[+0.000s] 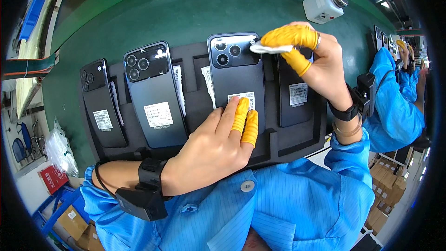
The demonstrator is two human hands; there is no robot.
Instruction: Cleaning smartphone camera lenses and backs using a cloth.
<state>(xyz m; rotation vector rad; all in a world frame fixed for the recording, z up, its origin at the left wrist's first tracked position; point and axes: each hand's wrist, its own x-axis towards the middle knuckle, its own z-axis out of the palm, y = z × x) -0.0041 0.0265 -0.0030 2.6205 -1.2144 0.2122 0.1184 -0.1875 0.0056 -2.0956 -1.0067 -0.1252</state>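
My right hand [321,60] wears yellow finger cots and pinches a folded white wiping cloth [273,49]. The cloth meets the top right corner of a dark blue-grey phone [237,78], beside its camera block. Across that phone's lower part lie the outstretched fingers of my left hand [206,151], two of them in yellow cots, partly covering a white label. The phone rests back up in a black foam tray [297,145]. To its left are a second phone [151,94] and a third phone [98,97]; a fourth phone [289,109] lies under my right hand, partly hidden.
A white dispenser bottle [321,7] with a metal top stands at the far right of the green tabletop [186,7]. Torn paper strips [179,90] show between the phones. A clear plastic bag [60,148] hangs at the left edge. Another person's blue sleeve [395,102] is at right.
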